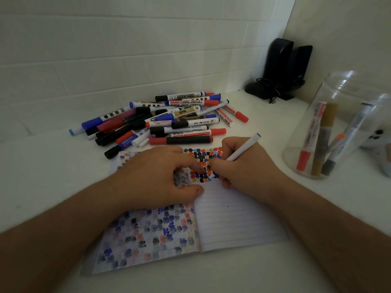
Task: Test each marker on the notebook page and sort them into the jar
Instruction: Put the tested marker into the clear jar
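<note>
An open notebook (237, 220) lies in front of me, its pages dotted with red, blue and black marks. My left hand (156, 176) rests on the left page, fingers curled near the spine; whether it holds a cap is hidden. My right hand (243, 166) grips a white marker (245, 147), tip down on the marked patch of the right page. A pile of several markers (169, 119) lies beyond the notebook. A clear jar (296, 142) at the right holds several markers, among them a red-capped one (311, 136).
Two black speakers (281, 66) with tangled cable stand in the back corner against the tiled wall. A pale object with dark spots (376, 140) lies behind the jar at the right edge. The white desk surface (42, 166) extends to the left of the notebook.
</note>
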Available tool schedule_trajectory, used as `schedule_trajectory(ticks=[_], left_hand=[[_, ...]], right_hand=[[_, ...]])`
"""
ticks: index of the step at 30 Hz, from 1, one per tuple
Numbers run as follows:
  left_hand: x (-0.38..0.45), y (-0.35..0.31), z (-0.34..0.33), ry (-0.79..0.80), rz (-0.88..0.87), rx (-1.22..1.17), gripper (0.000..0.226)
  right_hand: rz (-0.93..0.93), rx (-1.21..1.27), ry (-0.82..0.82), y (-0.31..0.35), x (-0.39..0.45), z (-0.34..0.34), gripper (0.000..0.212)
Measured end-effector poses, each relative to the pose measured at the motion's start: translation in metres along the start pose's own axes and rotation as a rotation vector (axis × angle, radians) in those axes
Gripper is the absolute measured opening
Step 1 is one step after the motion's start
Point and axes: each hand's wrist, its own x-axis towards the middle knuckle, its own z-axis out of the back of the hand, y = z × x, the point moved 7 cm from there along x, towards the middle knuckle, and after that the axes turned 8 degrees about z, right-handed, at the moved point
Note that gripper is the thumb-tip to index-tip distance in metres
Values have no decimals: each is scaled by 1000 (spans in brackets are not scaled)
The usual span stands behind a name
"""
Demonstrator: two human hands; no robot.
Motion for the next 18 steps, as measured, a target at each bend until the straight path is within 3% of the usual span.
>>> schedule_trajectory(ticks=[18], left_hand=[[-2, -3, 3, -2, 3, -18, 50]], right_hand=[[-37, 60, 17, -4, 3, -2, 32]])
